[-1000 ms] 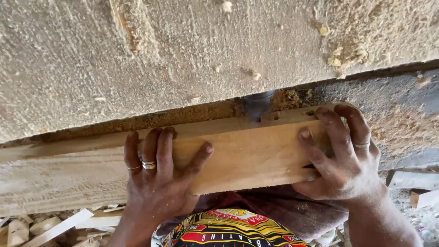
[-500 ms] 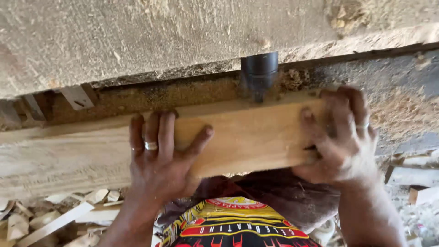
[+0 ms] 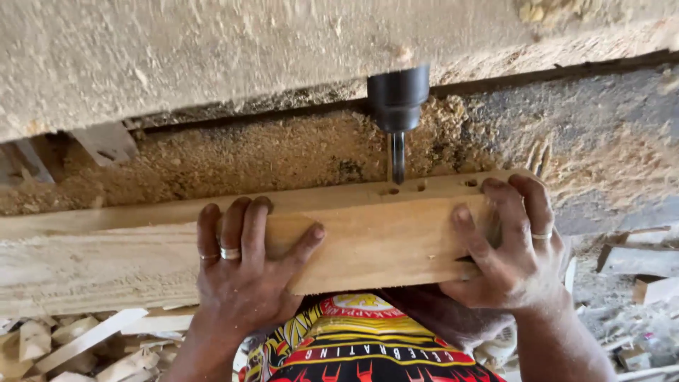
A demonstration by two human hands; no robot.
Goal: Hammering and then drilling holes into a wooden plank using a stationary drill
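Note:
A light brown wooden block (image 3: 385, 237) lies on edge across a sawdust-covered machine table. My left hand (image 3: 244, 272) grips its near face left of the middle, fingers over the top edge, rings on two fingers. My right hand (image 3: 506, 247) clamps the block's right end, one ring showing. A dark drill chuck (image 3: 397, 95) with a bit (image 3: 397, 157) points at the block's top edge, its tip just above a drilled hole (image 3: 391, 190). Two more holes sit to the right of it.
A rough pale plank (image 3: 85, 265) runs left of the block at the table's front. Heaped sawdust (image 3: 247, 155) lies behind the block. Wood offcuts (image 3: 78, 343) litter the floor at lower left, more scraps (image 3: 636, 276) at right. A sawdust-coated machine body (image 3: 212, 49) overhangs the top.
The view has shifted so the chuck and bit stand clear above the block. The drilled holes in the top edge now show. Both hands keep their grip.

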